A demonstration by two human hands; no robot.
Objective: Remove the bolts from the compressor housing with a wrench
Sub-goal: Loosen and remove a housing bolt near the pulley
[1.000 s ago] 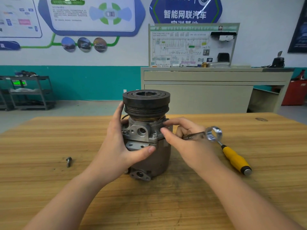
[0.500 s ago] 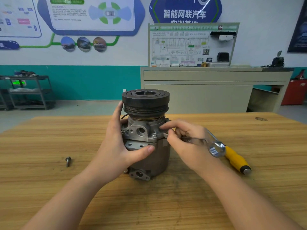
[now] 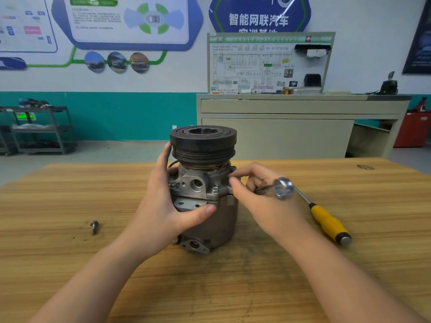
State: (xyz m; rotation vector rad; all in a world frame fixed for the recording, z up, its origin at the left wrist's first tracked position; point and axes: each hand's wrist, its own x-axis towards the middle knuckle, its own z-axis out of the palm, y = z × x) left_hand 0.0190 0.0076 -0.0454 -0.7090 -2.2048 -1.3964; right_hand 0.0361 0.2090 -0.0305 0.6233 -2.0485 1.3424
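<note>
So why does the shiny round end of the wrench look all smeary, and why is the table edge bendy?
Head view: the silver ring-ended wrench is blurred and catches glare; the wide-angle lens bows the wooden table edge; the grey metal compressor stays fairly sharp.

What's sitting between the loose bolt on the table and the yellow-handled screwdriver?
In the head view, the compressor stands between the loose bolt and screwdriver, with both hands on it.

Bright even indoor light, soft shadows under forearms on table [image 3: 70, 264], wide-angle bending at edges, wrench [image 3: 283, 188] head slightly blurred.
</note>
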